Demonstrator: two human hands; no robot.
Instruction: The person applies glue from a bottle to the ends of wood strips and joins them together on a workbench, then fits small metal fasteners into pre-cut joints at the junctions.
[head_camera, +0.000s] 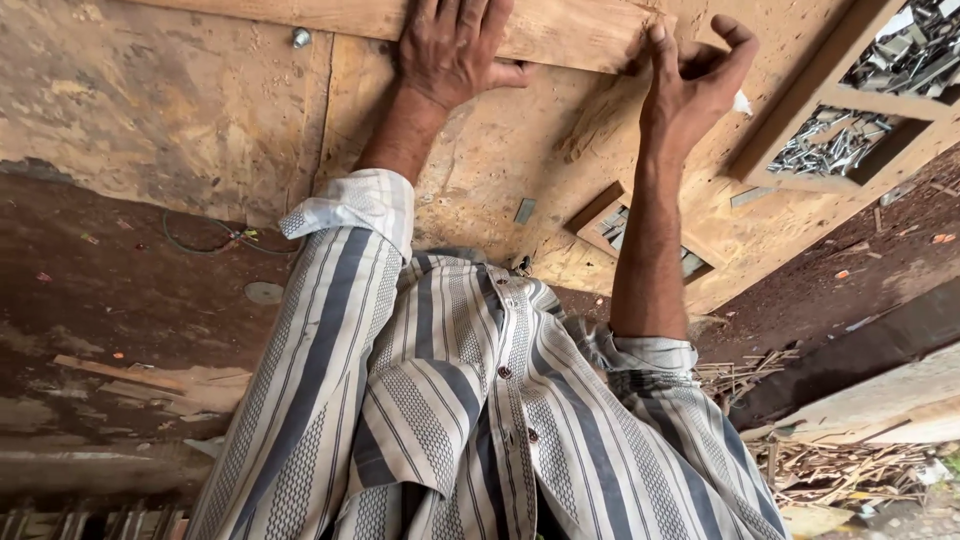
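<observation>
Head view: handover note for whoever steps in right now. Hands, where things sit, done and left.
Left hand: flat, palm down on the wooden plank lying along the far side of the workbench; it grips nothing.
Right hand: fingers curled, fingertips touching the plank's right end. Whether it pinches anything is hard to tell.
Things: compartment tray of metal fasteners at the right of the bench, a smaller wooden box nearer the body, a bolt in the bench top at left.
Done: plank lies on the bench, under both hands.
Left: no fastener shows in the plank, and no tool is in view.
</observation>
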